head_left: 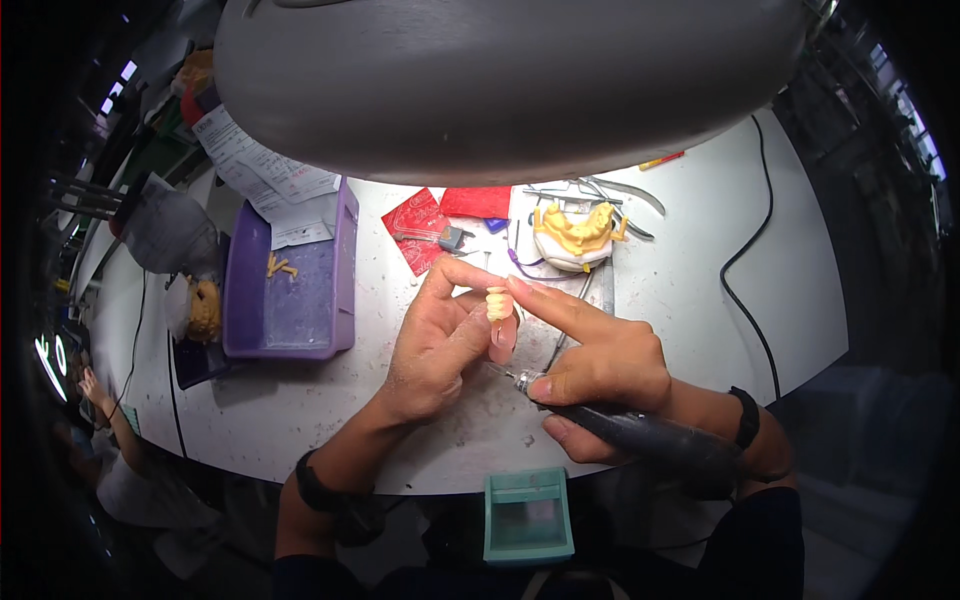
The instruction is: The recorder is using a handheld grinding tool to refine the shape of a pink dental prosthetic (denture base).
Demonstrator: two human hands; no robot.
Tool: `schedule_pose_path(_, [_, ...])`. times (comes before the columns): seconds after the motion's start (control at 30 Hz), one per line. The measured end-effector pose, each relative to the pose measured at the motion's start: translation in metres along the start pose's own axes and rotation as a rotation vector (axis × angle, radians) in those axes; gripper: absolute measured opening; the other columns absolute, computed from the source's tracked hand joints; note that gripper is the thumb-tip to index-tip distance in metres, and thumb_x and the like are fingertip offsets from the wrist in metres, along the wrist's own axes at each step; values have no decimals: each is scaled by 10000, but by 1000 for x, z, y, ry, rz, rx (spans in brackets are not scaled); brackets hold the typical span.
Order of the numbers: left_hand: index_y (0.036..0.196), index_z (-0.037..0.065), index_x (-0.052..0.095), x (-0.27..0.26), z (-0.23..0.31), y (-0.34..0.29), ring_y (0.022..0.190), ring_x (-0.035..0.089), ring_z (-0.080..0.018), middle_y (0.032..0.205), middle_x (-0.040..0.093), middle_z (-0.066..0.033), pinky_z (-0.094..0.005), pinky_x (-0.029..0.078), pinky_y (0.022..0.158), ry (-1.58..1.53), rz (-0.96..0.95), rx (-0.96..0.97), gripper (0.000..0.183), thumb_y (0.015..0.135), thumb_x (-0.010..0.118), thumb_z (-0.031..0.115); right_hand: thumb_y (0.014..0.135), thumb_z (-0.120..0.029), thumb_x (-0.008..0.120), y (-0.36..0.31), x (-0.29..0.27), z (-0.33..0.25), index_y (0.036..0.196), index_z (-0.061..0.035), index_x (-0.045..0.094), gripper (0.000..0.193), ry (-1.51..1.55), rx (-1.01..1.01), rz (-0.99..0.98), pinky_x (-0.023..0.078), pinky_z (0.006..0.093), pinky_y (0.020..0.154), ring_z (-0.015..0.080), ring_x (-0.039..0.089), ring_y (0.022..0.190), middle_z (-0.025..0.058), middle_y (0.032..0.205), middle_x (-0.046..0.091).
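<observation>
In the middle of the table, my left hand point(425, 350) pinches a short row of cream-coloured false teeth point(497, 305) between thumb and fingers. My right hand point(610, 370) is wrapped round a black rotary handpiece point(650, 440) with a metal nose. Its thin tip points left, just below the teeth; I cannot tell whether it touches them. The right index finger stretches forward and meets the left fingertip beside the teeth. Behind my right hand stands a yellow dental model point(580, 235) on a white base.
A large grey lamp head point(500, 90) hangs over the far side. To the left, a purple bin point(348, 270) holds small tan pieces and papers point(270, 185). Red sheets point(412, 228), pliers point(630, 190) and a black cable point(735, 275) lie behind. A green tray point(527, 556) juts out in front.
</observation>
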State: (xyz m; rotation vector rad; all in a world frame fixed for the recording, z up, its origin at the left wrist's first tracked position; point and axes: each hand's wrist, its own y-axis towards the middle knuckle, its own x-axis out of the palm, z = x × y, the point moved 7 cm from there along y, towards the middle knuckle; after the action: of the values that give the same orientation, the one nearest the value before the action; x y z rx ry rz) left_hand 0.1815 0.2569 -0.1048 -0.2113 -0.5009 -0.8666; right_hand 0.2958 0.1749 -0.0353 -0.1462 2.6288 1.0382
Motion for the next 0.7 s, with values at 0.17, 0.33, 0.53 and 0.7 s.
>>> schedule_pose_path(0.17, [1153, 115, 410, 0, -1, 1, 687, 444, -94, 788, 505, -32, -255, 366, 640, 40, 8, -20, 276, 954, 597, 152, 620, -5, 696, -5, -5, 10, 858, 1, 637, 245, 29, 36, 121, 441, 538, 1023, 485, 594, 1141, 272, 912, 646])
schedule_pose_path(0.33, [1218, 58, 387, -8, -8, 0, 742, 484, -81, 861, 540, -50, -242, 417, 678, -13, -120, -30, 239, 1022, 492, 145, 655, -4, 683, -3, 3, 3, 901, -15, 612, 256, -79, -57, 15, 408, 581, 1042, 493, 589, 1151, 129, 677, 650])
schedule_pose_path(0.53, [1158, 136, 417, -5, -9, 1, 703, 440, -99, 803, 502, -42, -267, 364, 643, -43, -24, -56, 268, 967, 596, 194, 622, 20, 685, -1, -2, 7, 835, -3, 636, 219, -27, 33, 102, 462, 554, 1004, 461, 604, 1141, 145, 697, 634])
schedule_pose_path(0.7, [1168, 140, 430, -2, -11, 3, 707, 435, -99, 802, 501, -39, -265, 360, 651, -60, -30, -86, 263, 971, 594, 202, 613, 40, 684, -1, 1, 4, 795, 12, 654, 187, -69, 3, 103, 480, 537, 994, 453, 618, 1121, 148, 681, 614])
